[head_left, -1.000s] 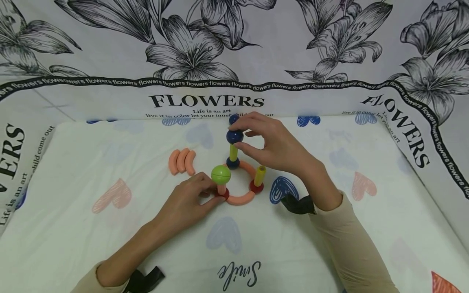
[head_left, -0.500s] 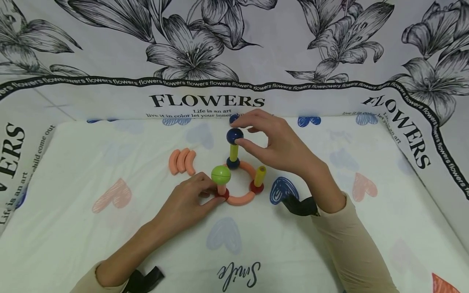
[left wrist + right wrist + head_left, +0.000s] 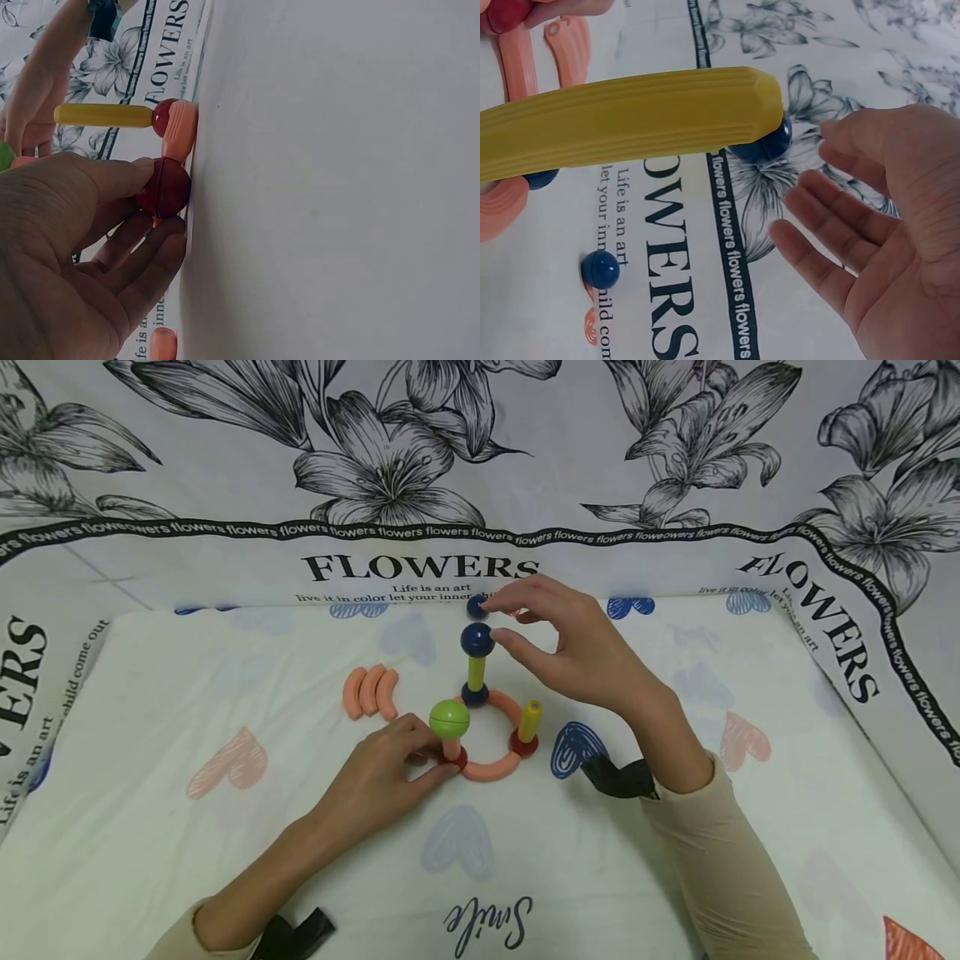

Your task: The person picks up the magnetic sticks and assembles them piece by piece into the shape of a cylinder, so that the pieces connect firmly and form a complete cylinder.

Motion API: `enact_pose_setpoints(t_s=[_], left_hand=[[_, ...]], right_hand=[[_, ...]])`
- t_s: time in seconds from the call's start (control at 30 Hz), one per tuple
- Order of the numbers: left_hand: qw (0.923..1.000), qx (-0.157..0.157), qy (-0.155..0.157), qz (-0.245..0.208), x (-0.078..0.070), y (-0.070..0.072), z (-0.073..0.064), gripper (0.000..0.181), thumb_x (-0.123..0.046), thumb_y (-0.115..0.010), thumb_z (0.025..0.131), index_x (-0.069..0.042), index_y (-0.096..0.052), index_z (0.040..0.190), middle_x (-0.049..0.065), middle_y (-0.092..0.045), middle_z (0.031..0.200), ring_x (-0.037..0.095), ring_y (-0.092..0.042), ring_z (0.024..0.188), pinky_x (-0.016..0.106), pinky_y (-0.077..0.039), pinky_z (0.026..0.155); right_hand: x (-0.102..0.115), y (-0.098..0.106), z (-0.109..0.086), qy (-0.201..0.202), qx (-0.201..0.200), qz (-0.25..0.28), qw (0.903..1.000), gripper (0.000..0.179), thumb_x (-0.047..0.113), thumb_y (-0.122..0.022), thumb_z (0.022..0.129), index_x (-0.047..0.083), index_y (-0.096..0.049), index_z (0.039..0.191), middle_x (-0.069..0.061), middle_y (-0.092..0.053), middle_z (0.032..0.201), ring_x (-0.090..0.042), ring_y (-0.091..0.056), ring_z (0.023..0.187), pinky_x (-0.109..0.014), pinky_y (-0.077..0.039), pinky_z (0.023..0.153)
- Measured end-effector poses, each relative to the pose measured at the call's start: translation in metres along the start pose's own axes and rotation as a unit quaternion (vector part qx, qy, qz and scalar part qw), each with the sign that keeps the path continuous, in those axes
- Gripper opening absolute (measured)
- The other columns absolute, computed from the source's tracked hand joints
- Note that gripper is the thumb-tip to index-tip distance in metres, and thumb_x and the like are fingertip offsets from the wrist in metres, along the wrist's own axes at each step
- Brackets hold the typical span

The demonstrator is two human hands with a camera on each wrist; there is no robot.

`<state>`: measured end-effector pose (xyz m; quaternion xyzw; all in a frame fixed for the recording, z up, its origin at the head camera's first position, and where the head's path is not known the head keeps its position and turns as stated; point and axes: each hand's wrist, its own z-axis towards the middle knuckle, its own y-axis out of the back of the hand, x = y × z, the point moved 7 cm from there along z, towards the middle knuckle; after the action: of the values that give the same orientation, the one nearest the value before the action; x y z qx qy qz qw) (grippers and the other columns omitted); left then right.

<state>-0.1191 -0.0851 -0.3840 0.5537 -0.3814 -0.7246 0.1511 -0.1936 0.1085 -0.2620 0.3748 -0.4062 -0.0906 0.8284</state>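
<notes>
The left hand [image 3: 382,764] pinches a red ball [image 3: 171,189]; the right hand [image 3: 585,652], half-spread, holding nothing, now clears the large blue ball [image 3: 477,640] beside it.

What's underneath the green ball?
Under the green ball, a pink stick stands on a red ball. The left hand pinches that red ball and covers part of it. The pink stick's top end is hidden by the green ball.

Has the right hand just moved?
Yes: in the head view, the right hand has shifted slightly right, away from the blue ball atop the yellow stick.
</notes>
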Motion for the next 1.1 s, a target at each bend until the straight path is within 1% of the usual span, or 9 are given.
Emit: enact_pose_setpoints(t_s=[0.23, 0.33, 0.43, 0.57, 0.7, 0.8, 0.93, 1.0, 1.1], left_hand=[[1.0, 0.003, 0.007, 0.001, 0.001, -0.001, 0.0, 0.02, -0.02, -0.09, 0.086, -0.021, -0.079, 0.103, -0.008, -0.066, 0.097, 0.005, -0.071, 0.092, 0.028, -0.062, 0.086], [1.0, 0.002, 0.007, 0.002, 0.001, 0.0, 0.001, 0.02, -0.02, -0.09, 0.086, -0.021, -0.079, 0.102, -0.007, -0.066, 0.096, 0.005, -0.071, 0.091, 0.028, -0.062, 0.086], [1.0, -0.001, 0.005, -0.001, 0.001, 0.001, 0.001, 0.02, -0.02, -0.09, 0.086, -0.021, -0.079, 0.102, -0.007, -0.066, 0.096, 0.006, -0.071, 0.091, 0.028, -0.062, 0.086], [0.9999, -0.001, -0.001, -0.01, 0.001, 0.001, 0.001, 0.019, -0.019, -0.09, 0.086, -0.021, -0.079, 0.102, -0.007, -0.067, 0.096, 0.006, -0.072, 0.091, 0.027, -0.062, 0.086], [0.9998, 0.001, -0.007, -0.018, 0.0, 0.001, 0.001, 0.019, -0.019, -0.089, 0.086, -0.021, -0.078, 0.102, -0.007, -0.068, 0.097, 0.006, -0.072, 0.091, 0.027, -0.062, 0.086], [0.9999, 0.002, -0.005, -0.016, 0.0, 0.001, 0.001, 0.018, -0.02, -0.089, 0.087, -0.022, -0.078, 0.101, -0.007, -0.068, 0.096, 0.006, -0.073, 0.092, 0.027, -0.062, 0.086], [0.9999, 0.002, -0.001, -0.011, 0.0, 0.001, 0.001, 0.017, -0.021, -0.089, 0.087, -0.024, -0.078, 0.1, -0.007, -0.068, 0.096, 0.005, -0.072, 0.092, 0.028, -0.062, 0.086], [0.9999, -0.001, -0.001, -0.011, 0.0, 0.001, 0.001, 0.017, -0.02, -0.089, 0.087, -0.024, -0.078, 0.1, -0.007, -0.067, 0.095, 0.005, -0.072, 0.091, 0.029, -0.062, 0.085], [0.9999, -0.001, 0.002, -0.016, 0.001, 0.0, 0.0, 0.017, -0.019, -0.089, 0.087, -0.024, -0.077, 0.099, -0.007, -0.067, 0.095, 0.006, -0.072, 0.092, 0.029, -0.062, 0.085]], right_hand=[[0.011, 0.014, -0.007, 0.003, -0.019, -0.008, 0.9998, 0.033, 0.011, -0.073, 0.1, 0.011, -0.07, 0.133, -0.002, -0.071, 0.131, -0.016, -0.066, 0.125, -0.035, -0.057, 0.103], [0.016, 0.02, -0.014, 0.012, -0.025, -0.009, 0.9996, 0.034, 0.01, -0.073, 0.099, 0.011, -0.07, 0.133, -0.001, -0.072, 0.131, -0.014, -0.066, 0.125, -0.034, -0.057, 0.102], [0.013, 0.019, -0.026, 0.007, -0.019, -0.019, 0.9996, 0.035, 0.009, -0.074, 0.098, 0.011, -0.07, 0.132, -0.001, -0.072, 0.13, -0.012, -0.067, 0.122, -0.032, -0.058, 0.101], [-0.001, 0.013, -0.05, -0.018, -0.015, -0.019, 0.9995, 0.036, 0.007, -0.074, 0.097, 0.01, -0.069, 0.132, -0.002, -0.073, 0.129, -0.012, -0.069, 0.115, -0.028, -0.06, 0.097], [-0.017, 0.004, -0.073, -0.051, 0.0, 0.014, 0.9986, 0.037, 0.003, -0.072, 0.098, 0.012, -0.068, 0.134, -0.002, -0.072, 0.132, -0.011, -0.071, 0.115, -0.023, -0.06, 0.095], [-0.027, -0.003, -0.089, -0.079, 0.02, 0.041, 0.9959, 0.038, 0.002, -0.069, 0.099, 0.013, -0.067, 0.135, -0.002, -0.071, 0.134, -0.015, -0.071, 0.117, -0.022, -0.059, 0.096], [-0.038, -0.016, -0.103, -0.103, 0.043, 0.059, 0.992, 0.04, 0.002, -0.069, 0.099, 0.014, -0.065, 0.137, -0.002, -0.07, 0.135, -0.021, -0.069, 0.12, -0.026, -0.06, 0.097], [-0.041, -0.025, -0.107, -0.106, 0.055, 0.07, 0.9904, 0.041, 0.003, -0.071, 0.098, 0.015, -0.065, 0.137, -0.001, -0.069, 0.133, -0.021, -0.068, 0.12, -0.03, -0.061, 0.096], [-0.045, -0.041, -0.109, -0.104, 0.07, 0.072, 0.9895, 0.039, 0.007, -0.076, 0.097, 0.019, -0.066, 0.132, 0.002, -0.07, 0.128, -0.016, -0.068, 0.117, -0.034, -0.063, 0.094]])
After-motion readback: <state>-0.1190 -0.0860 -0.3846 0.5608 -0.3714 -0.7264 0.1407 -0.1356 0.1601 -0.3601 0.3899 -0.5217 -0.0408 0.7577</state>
